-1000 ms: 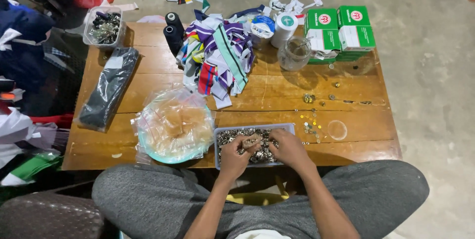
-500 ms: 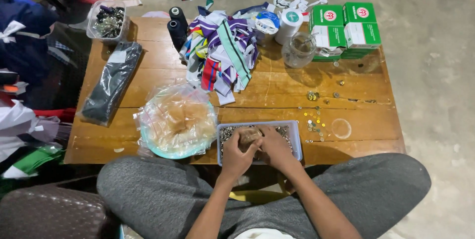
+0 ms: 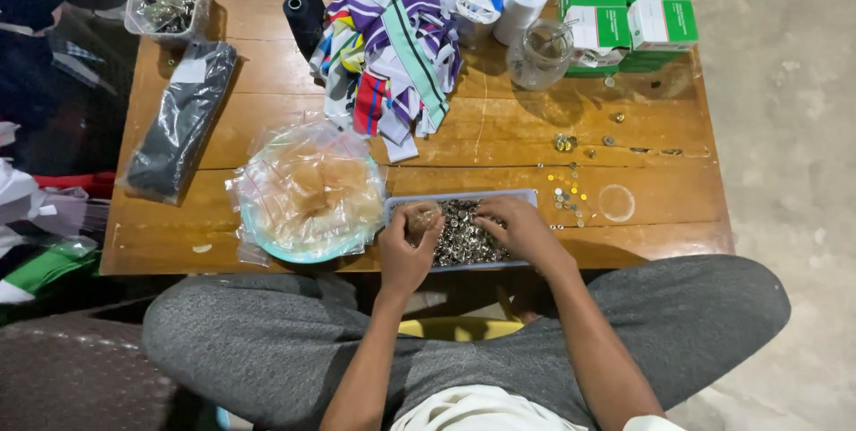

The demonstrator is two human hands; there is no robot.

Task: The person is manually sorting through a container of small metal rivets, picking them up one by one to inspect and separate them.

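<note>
My left hand (image 3: 406, 244) pinches a small metal piece (image 3: 421, 216) over the tray of metal bits (image 3: 464, 233), right hand (image 3: 517, 226) fingers curled loosely into them.

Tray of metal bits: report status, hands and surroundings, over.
Left hand closed around a small piece over the tray. Right hand fingers down in the metal bits. Plastic-wrapped bowl touches tray's left side; loose bits to its right.

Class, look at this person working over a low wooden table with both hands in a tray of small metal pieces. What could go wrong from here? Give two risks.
1. The tray of metal pieces sits at the table's near edge; the left hand and right hand could perhaps nudge it off onto the lap.
2. Loose small pieces lie scattered beside the tray; a sweep of the right hand might knock them onto the floor.
</note>
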